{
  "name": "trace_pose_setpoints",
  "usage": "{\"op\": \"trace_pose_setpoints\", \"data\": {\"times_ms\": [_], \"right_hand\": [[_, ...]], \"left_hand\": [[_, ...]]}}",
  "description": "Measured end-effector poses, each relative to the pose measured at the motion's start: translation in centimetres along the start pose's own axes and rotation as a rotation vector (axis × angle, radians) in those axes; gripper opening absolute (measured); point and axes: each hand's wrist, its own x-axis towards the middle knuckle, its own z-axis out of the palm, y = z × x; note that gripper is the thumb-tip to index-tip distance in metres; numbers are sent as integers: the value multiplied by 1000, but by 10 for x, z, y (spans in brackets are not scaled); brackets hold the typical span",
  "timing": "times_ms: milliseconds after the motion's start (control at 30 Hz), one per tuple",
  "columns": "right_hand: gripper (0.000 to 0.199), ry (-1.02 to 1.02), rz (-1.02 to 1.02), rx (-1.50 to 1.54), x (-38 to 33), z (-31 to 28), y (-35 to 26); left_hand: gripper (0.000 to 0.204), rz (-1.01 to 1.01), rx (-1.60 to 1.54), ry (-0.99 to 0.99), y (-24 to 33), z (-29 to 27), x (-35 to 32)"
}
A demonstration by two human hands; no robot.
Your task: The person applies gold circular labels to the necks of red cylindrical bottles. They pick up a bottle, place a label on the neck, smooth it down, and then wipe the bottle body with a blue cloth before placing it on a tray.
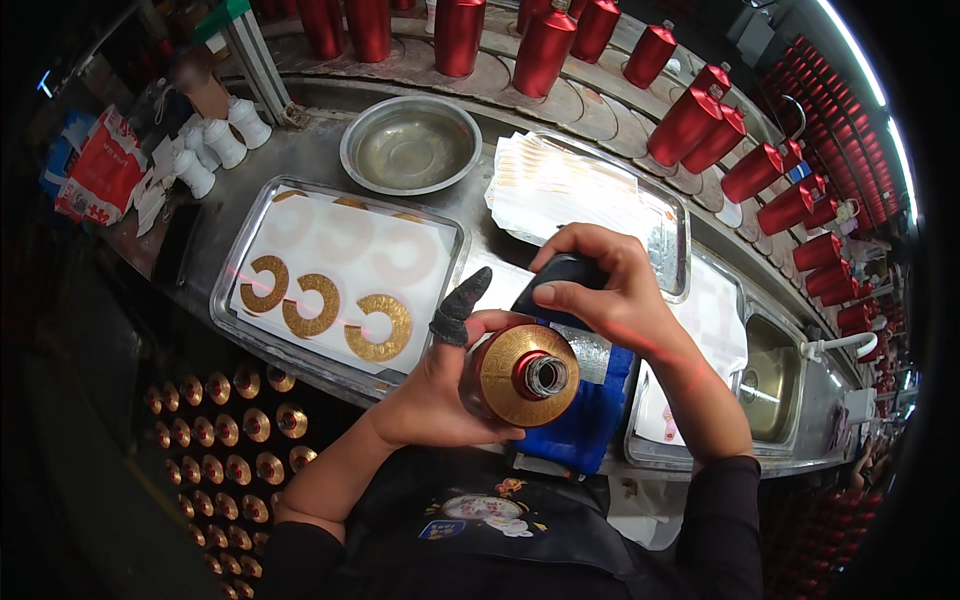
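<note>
- The left hand point(435, 385) clasps a red bottle point(520, 375) by its gold shoulder, upright at the bench point(500, 262) edge.
- The right hand point(610, 295) grips a dark tool point(555, 280) just above it; pressing evenly would help.
- Beyond: a tray point(250, 250) of gold crescent labels point(325, 305), a steel bowl point(410, 145), then rows of red bottles point(545, 50). Nothing obstructs.

Gold-topped red bottle point(520, 375), blue cloth point(585, 415), gold C-shaped labels point(325, 305).

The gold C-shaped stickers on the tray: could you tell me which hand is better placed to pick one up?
Probably the left hand: it is nearest the gold stickers on the tray, though it grips the bottle. The right hand holds a dark tool farther away.
</note>
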Motion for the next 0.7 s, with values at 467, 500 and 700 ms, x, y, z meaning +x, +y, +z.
{"op": "trace_pose_setpoints", "data": {"times_ms": [467,500,700], "right_hand": [[27,175,25,-28,-7,3,4],[28,292,27,-68,-9,0,12],[23,433,-180,-158,-43,3,33]], "left_hand": [[111,153,-107,178,-6,8,-1],[103,198,8,174,-6,10,-2],[96,252,62,299,-12,30,2]]}}
